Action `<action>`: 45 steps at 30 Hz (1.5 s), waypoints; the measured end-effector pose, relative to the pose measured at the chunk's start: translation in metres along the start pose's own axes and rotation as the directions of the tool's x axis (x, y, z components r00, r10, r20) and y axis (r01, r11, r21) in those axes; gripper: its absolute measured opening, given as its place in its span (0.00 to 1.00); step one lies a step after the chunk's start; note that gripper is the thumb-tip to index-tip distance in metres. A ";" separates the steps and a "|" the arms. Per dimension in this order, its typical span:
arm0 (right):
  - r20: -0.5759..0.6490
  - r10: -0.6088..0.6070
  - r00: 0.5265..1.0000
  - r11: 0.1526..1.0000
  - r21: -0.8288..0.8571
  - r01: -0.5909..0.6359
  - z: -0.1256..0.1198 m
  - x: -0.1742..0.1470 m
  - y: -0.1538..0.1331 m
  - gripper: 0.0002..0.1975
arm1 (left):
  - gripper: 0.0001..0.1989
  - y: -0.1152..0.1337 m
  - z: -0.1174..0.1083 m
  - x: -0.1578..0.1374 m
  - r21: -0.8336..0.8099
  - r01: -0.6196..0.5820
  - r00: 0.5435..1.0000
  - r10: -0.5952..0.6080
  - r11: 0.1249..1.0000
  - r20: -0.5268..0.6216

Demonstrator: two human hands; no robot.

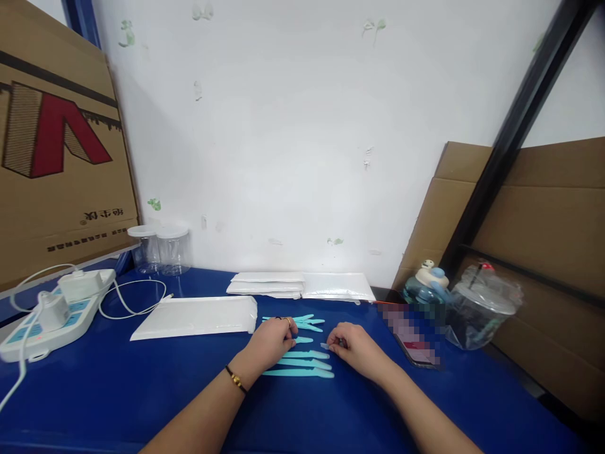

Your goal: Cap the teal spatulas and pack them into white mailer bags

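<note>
Several teal eyebrow razors (297, 373) lie side by side on the blue table, just below my hands. My left hand (270, 342) is closed on another eyebrow razor (304, 340), whose blade end points right; most of its handle is hidden under my fingers. A small translucent piece (324, 345), which looks like a blade cap, is pinched in the fingertips of my right hand (357, 349). It is apart from the razor's tip. Behind my left hand, more razors (309, 323) lie in a loose, crossed pile.
White padded envelopes (193, 317) lie at the left, with stacked ones (267, 284) against the wall. A power strip (61, 315) with cables and two clear jars (172, 252) stand left. A phone (413, 337), a blue figurine (424, 284) and a bagged tub (484, 309) are right.
</note>
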State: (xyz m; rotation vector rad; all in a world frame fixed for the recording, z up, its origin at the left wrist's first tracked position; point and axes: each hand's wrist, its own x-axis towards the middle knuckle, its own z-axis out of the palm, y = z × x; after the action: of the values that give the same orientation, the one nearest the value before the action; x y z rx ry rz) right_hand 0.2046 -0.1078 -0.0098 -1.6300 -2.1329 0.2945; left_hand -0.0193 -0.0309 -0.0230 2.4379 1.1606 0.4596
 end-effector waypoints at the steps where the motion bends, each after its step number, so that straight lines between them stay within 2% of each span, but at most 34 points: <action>1: 0.016 -0.005 1.000 1.000 0.005 0.005 0.000 0.004 0.001 0.06 | 0.07 0.000 0.000 0.000 -0.022 0.010 1.000 -0.009 1.000 0.008; 5: 0.078 0.008 0.997 0.996 0.086 -0.015 0.001 0.014 0.002 0.05 | 0.07 -0.003 0.002 0.001 -0.126 0.005 1.000 -0.003 0.992 0.020; 10: 0.028 -0.037 0.999 0.985 0.168 0.032 0.010 0.017 -0.004 0.06 | 0.09 0.000 0.006 0.000 -0.174 -0.066 0.998 0.065 0.983 -0.012; 15: 0.033 -0.081 0.996 0.974 0.213 0.072 0.010 0.013 -0.007 0.06 | 0.08 0.010 0.010 -0.002 -0.199 -0.107 0.992 0.117 0.974 0.038; 18: -0.080 -0.020 0.997 0.975 0.221 0.037 -0.007 0.006 0.009 0.08 | 0.09 0.006 0.000 -0.001 -0.097 -0.112 0.993 0.106 0.989 -0.059; 20: -0.180 0.051 0.982 0.979 0.202 -0.014 -0.023 -0.002 0.025 0.08 | 0.08 0.000 -0.009 0.002 0.033 -0.104 0.985 0.108 0.994 -0.137; 21: -0.190 0.076 0.979 0.981 0.187 -0.040 -0.030 -0.005 0.032 0.08 | 0.07 -0.003 -0.014 0.005 0.101 -0.106 0.984 0.119 0.989 -0.135; 25: -0.076 0.097 0.992 0.982 0.167 -0.083 -0.042 -0.016 0.049 0.05 | 0.09 -0.009 -0.021 0.014 0.298 -0.163 0.982 0.185 0.941 -0.048; 30: 0.009 0.031 0.999 0.995 0.090 -0.031 -0.030 -0.012 0.042 0.03 | 0.08 -0.010 -0.015 0.019 0.351 -0.156 0.981 0.187 0.923 -0.057; 35: 0.012 0.017 1.000 0.998 -0.061 -0.016 -0.019 -0.006 0.030 0.04 | 0.08 -0.013 -0.014 0.020 0.347 -0.156 0.981 0.185 0.925 -0.054; 39: -0.019 -0.009 1.000 0.994 -0.113 0.007 -0.016 -0.005 0.019 0.06 | 0.09 -0.011 -0.018 0.020 0.296 -0.144 0.983 0.171 0.944 -0.064; 42: -0.052 -0.039 0.998 0.995 -0.091 0.035 -0.015 -0.004 0.014 0.05 | 0.11 -0.006 -0.022 0.019 0.223 -0.151 0.976 0.180 0.963 -0.119; 45: -0.115 -0.035 0.993 0.999 0.034 0.040 -0.016 -0.003 0.011 0.05 | 0.11 -0.001 -0.023 0.015 0.079 -0.162 0.974 0.172 0.984 -0.145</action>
State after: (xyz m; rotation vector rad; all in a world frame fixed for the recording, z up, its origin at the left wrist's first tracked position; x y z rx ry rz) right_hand 0.2222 -0.1094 -0.0006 -1.5465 -2.0583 0.2217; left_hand -0.0217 -0.0134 -0.0015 2.6093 1.0476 0.6782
